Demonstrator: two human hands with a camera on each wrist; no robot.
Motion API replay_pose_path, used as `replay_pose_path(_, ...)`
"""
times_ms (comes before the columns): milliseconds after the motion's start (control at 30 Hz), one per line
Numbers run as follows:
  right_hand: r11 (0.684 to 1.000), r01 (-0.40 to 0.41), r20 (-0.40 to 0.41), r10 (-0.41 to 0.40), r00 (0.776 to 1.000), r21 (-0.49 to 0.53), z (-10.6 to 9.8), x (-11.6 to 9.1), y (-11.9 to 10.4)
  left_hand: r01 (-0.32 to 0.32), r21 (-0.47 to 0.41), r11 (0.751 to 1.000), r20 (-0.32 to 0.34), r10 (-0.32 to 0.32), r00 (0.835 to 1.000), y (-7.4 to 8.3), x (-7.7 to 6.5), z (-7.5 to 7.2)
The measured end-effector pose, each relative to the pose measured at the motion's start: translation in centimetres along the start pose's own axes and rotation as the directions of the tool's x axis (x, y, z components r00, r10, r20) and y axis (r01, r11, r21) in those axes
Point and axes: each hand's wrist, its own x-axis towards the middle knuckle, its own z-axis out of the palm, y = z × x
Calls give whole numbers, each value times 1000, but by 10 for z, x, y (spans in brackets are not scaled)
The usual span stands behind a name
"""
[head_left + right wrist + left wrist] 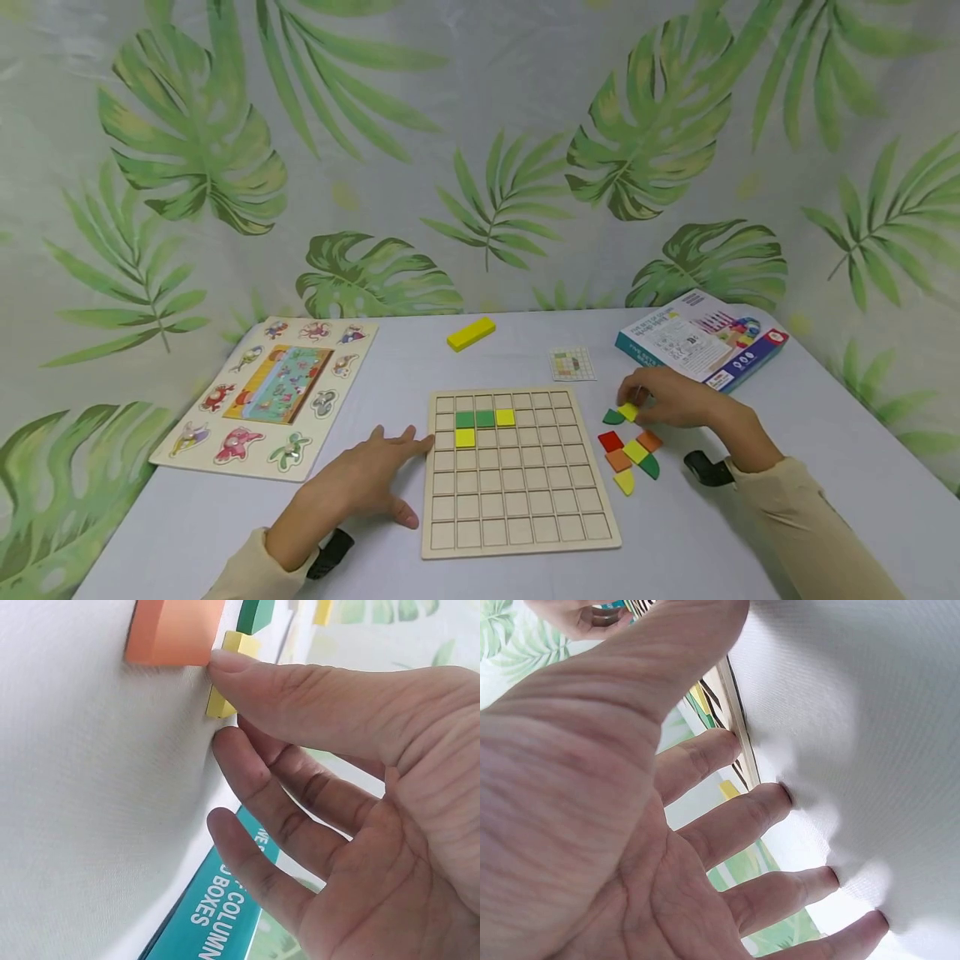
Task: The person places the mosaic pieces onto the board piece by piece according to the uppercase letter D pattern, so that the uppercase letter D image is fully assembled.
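While the left grip (pixel 377 477), fingers spread on the surface (pixel 411 373), meets the edge of the board (pixel 516 481), perhaps steadying it, the right grip (pixel 666 397) is at a yellow tile (pixel 627 412) beyond its right side; whether clamped, I cannot tell. Loose tiles (pixel 636 451) cluster there, probably for easy reach.

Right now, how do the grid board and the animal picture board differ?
The grid board is ruled into squares; the animal picture board has animal figures round a central scene. The left hand is at the grid board's edge; no hand touches the animal picture board. Both lie flat and have pale surfaces.
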Motion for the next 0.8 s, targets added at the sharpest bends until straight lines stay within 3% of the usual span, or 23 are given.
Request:
replay_pose_path(533, 998, -59, -5, 59, 998, -33, -5, 2, -1, 6, 9, 1000, -4, -6, 1000, 0, 2, -2)
replay_pose_path(800, 997, -24, -25, 22, 999, -74, -7, -1, -23, 6, 7, 1000, 5, -6, 1000, -1, 1, -2)
